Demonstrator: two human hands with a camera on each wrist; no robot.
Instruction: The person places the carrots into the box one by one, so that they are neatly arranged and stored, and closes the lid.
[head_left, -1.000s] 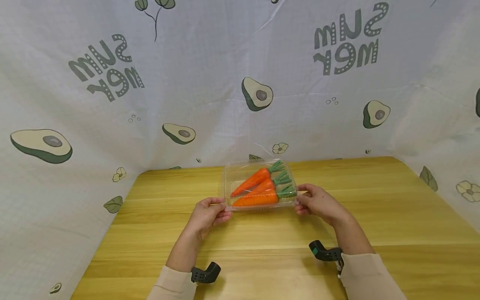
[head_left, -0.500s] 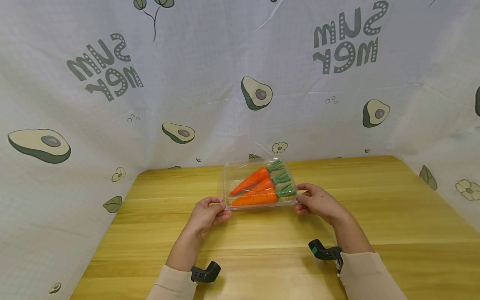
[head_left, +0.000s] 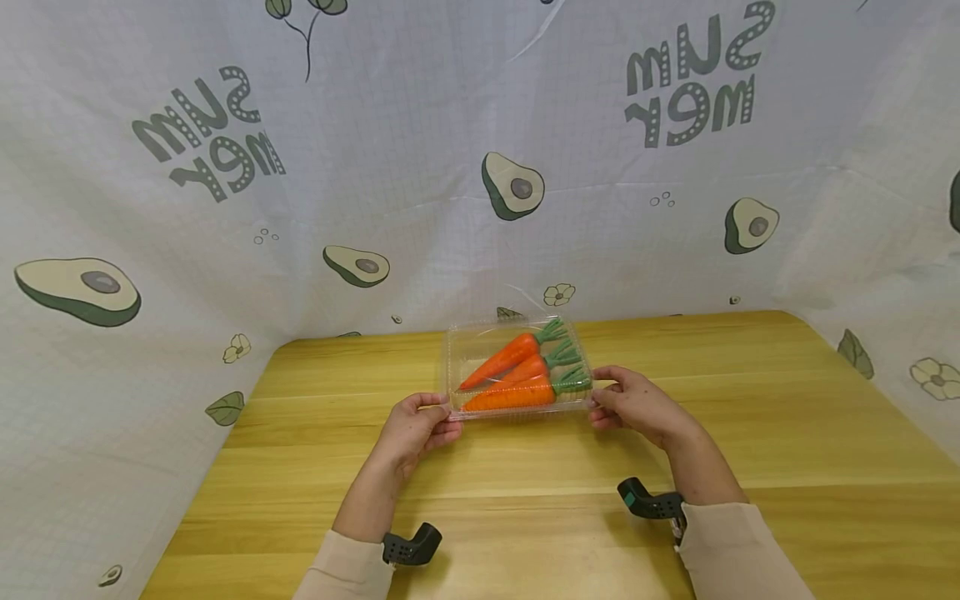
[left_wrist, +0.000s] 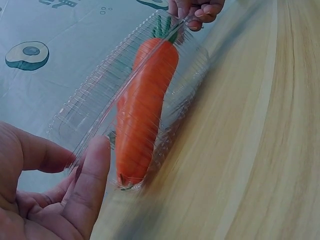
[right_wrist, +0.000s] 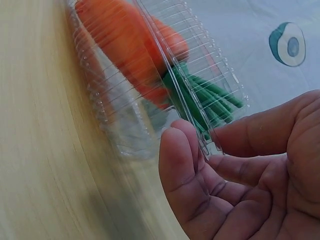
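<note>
A clear plastic clamshell box [head_left: 474, 343] with its lid down holds three carrots [head_left: 517, 395] with green tops, seen through the plastic. My left hand [head_left: 411, 430] pinches the box's rim at its near left corner; in the left wrist view the thumb and fingers [left_wrist: 92, 180] meet on the flange. At the opposite end, my right hand [head_left: 636, 407] pinches the rim near the green tops, and the right wrist view has its fingers [right_wrist: 180, 165] on the plastic edge. Whether the box touches the table is hard to tell.
The box is toward the far side of a wooden table [head_left: 525, 533]. Right behind the table's far edge hangs a white cloth [head_left: 420, 167] printed with avocados and lettering. A black wrist camera [head_left: 412, 546] is strapped to the left wrist, another wrist camera [head_left: 649, 502] to the right.
</note>
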